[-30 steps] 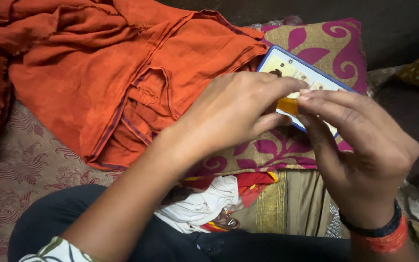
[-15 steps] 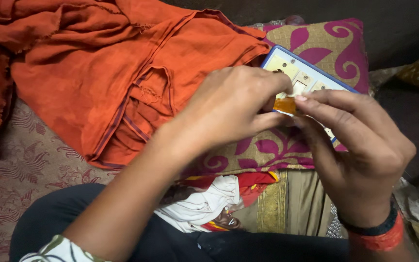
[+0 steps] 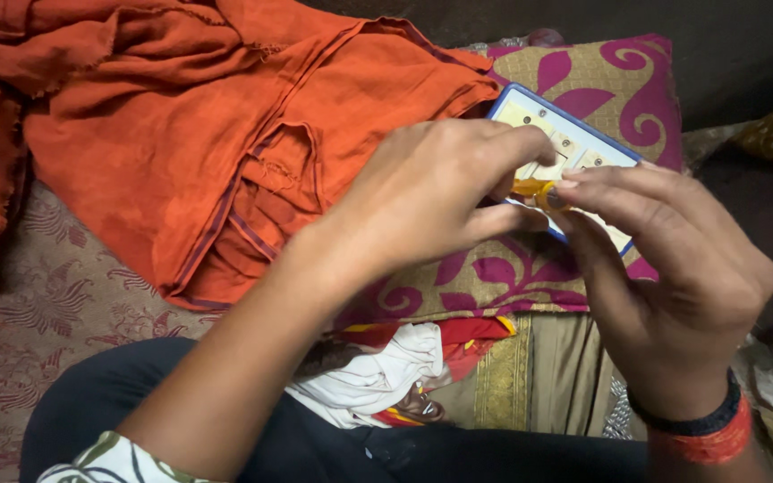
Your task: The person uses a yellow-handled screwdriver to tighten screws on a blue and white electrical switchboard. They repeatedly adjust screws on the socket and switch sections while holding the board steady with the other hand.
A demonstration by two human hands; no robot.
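Grip: both hands pinch one small orange piece (image 3: pixel 534 190) at their fingertips, the left hand (image 3: pixel 431 192) closed around its near-left end, the right hand (image 3: pixel 664 259) nipping its right end with thumb and forefinger. The piece sits just above the blue-edged cream card (image 3: pixel 574 152) lying on the patterned cushion (image 3: pixel 619 80). Risk: a slip of either pinch would likely drop the piece into the folds of orange cloth (image 3: pixel 181 134) at left. What the piece is cannot be told.
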